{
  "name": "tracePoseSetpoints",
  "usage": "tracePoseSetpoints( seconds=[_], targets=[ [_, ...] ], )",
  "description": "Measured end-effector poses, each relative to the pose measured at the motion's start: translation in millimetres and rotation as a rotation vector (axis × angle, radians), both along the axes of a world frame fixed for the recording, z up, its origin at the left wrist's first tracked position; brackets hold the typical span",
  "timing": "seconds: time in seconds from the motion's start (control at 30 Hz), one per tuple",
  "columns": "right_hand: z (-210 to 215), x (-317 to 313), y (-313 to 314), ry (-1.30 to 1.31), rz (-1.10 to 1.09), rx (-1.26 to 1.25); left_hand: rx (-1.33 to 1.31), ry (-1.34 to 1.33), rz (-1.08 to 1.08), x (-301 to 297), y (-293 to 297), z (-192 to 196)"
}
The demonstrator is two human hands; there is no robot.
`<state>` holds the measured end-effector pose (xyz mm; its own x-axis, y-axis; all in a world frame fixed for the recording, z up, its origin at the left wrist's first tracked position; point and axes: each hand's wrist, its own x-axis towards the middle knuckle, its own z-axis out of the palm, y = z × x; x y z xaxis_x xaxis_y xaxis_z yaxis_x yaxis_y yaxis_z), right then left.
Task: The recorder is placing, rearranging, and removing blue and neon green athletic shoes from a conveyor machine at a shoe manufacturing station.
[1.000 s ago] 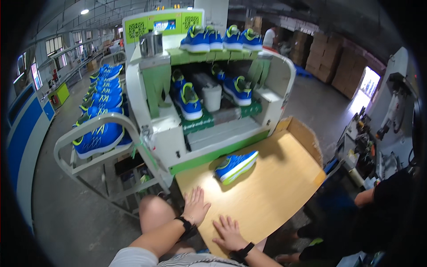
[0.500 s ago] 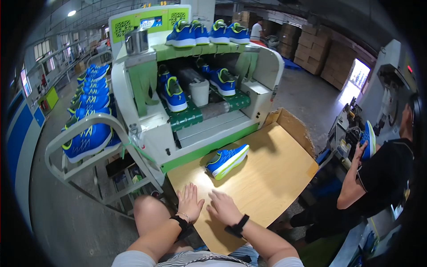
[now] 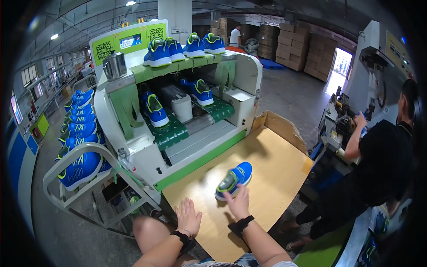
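Right hand (image 3: 239, 204) has reached out, fingers spread onto the blue-and-green sneaker (image 3: 234, 180) on the plywood table (image 3: 275, 169); left hand (image 3: 188, 216) stays flat, fingers wide.

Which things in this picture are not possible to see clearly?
- Head view: the heel of the blue shoe is covered by the right hand, so its grip is unclear.
- What the co-worker handles at the side machine is too small.
- The rack shoes bend and blur toward the rim.
- The left hand lies flat on the table.

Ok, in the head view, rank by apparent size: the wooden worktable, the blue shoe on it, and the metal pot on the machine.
1. wooden worktable
2. blue shoe at the right hand
3. metal pot, looking close to the shoe; it stands farther off, so unsure.
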<state>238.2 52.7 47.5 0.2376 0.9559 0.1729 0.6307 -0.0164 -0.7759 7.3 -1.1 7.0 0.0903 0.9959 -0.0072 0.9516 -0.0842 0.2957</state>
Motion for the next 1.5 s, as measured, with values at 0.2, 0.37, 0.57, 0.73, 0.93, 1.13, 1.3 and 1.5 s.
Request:
tracePoseSetpoints(
  seconds=[0.2, 0.37, 0.57, 0.73, 0.93, 1.13, 1.3, 1.5],
  targets=[
    [-7.1, 18.7, 66.0, 0.136, -0.099, 0.032, 0.056, -0.029, -0.010, -1.2, 3.0, -12.0],
    [-9.8, 2.0, 81.4, 0.202, -0.019, 0.062, 0.039, -0.055, -0.024, 0.4, 7.5, -10.8],
    [8.7, -33.9, -5.8, 0.217, 0.459, 0.007, 0.028, -0.020, -0.021, -3.2, 1.0, -4.0],
    [53.3, -53.1, -44.5, -0.071, 0.380, -0.068, 0.023, -0.017, -0.039, -5.0, -0.5, 1.2],
    [53.5, -51.9, -47.7, -0.140, 0.354, -0.033, 0.023, -0.059, -0.034, -3.4, -1.7, 7.8],
    [50.4, -52.6, -48.2, -0.150, 0.340, -0.001, 0.023, -0.058, -0.036, -4.2, 0.2, 3.2],
    [51.4, -53.1, -49.1, -0.149, 0.340, -0.008, 0.039, -0.048, -0.039, -5.9, 0.2, -0.8],
    [47.2, -53.2, -49.4, -0.181, 0.316, 0.026, 0.048, -0.051, -0.046, -6.6, 0.9, -4.8]
  ],
)
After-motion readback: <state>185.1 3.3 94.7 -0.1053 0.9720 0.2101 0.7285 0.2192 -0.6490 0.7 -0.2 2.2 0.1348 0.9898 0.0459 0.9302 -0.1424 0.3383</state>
